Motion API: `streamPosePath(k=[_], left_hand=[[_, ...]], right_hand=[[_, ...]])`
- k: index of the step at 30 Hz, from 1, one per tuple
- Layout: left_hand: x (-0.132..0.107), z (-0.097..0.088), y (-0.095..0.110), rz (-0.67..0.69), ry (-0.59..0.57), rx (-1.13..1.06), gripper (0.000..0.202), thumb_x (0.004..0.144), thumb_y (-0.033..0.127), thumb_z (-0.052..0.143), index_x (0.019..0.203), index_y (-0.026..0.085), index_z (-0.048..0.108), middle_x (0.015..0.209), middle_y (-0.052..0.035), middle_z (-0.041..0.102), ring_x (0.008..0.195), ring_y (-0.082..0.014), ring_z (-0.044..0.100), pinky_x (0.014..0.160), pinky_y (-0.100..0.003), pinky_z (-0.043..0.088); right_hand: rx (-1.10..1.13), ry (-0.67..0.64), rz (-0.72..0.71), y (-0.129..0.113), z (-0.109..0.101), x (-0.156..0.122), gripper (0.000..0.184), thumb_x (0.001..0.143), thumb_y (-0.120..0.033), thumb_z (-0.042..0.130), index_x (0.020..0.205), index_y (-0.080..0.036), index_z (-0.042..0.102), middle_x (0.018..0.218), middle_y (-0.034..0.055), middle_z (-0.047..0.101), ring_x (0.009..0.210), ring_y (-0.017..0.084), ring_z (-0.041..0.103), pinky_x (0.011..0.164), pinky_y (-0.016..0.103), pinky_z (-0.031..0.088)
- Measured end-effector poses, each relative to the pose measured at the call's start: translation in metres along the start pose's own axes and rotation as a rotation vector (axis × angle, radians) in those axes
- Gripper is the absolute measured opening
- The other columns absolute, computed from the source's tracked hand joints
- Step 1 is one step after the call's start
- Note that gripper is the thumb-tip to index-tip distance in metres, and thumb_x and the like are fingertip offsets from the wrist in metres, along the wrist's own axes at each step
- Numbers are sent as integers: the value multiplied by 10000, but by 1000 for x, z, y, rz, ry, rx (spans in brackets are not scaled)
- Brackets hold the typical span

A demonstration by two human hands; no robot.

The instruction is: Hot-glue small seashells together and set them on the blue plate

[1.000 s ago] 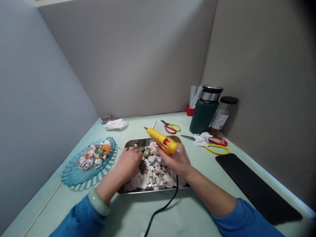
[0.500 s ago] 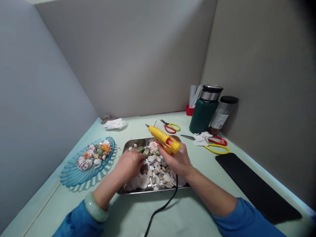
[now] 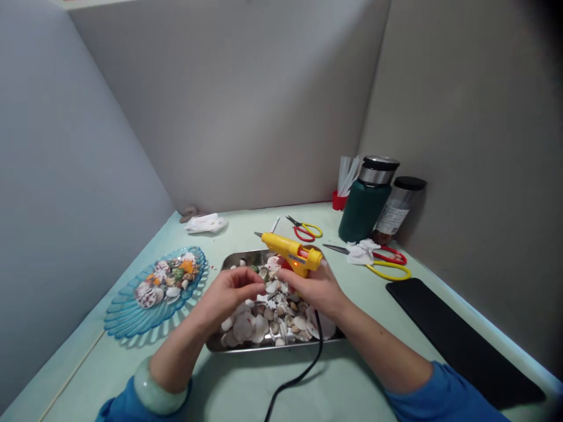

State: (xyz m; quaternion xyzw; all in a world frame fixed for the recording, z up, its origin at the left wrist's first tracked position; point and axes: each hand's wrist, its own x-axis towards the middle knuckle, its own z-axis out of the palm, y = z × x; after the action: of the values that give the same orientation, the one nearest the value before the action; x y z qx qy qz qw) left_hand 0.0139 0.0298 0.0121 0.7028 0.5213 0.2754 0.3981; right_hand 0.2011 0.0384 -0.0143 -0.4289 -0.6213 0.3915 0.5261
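A steel tray (image 3: 229, 346) full of small seashells (image 3: 272, 310) lies in front of me. My left hand (image 3: 229, 293) hovers over the tray's left part, fingers pinched together on a small shell that I can barely make out. My right hand (image 3: 319, 287) grips a yellow hot glue gun (image 3: 288, 252), nozzle pointing left and slightly away, its black cord (image 3: 299, 375) trailing toward me. The two hands are close together above the shells.
A blue glass dish (image 3: 127, 316) with glued shells sits at the left. Red and yellow scissors (image 3: 305, 230), a second pair (image 3: 387, 264) under a crumpled tissue, a green thermos (image 3: 367, 202), a jar (image 3: 398, 211) and a black pad (image 3: 457, 340) lie to the right. Partition walls enclose the desk.
My left hand has lifted out of the shells and turned, fingers pinched. The glue gun has tipped to a flatter angle and come closer to the left hand.
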Motion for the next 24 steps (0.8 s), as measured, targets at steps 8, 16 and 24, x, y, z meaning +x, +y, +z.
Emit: streamPosePath(k=[8,16,24], left_hand=[[-2,6,-2,-105,-6,-589,147,737,293,678,733,150,645,659,-3,633,601,-97,534,608,-195,422],[2,10,-12,-111,-60,-716,157,743,285,687,752,129,677,648,-8,636,619,-95,534,623,-196,418],[-6,7,-10,-142,-87,-709,212,715,286,708,896,175,710,791,-25,704,664,-107,571,643,-203,436]], right_hand=[[252,-159,147,-15,-1,0,212,700,-199,690,903,-199,632,720,-17,619,591,112,573,562,237,506],[248,-138,181,-12,2,-6,192,701,-202,690,890,-204,654,754,-14,645,648,133,597,623,263,516],[136,-32,197,-18,4,-7,176,686,-233,701,854,-202,661,783,0,682,722,172,641,671,295,545]])
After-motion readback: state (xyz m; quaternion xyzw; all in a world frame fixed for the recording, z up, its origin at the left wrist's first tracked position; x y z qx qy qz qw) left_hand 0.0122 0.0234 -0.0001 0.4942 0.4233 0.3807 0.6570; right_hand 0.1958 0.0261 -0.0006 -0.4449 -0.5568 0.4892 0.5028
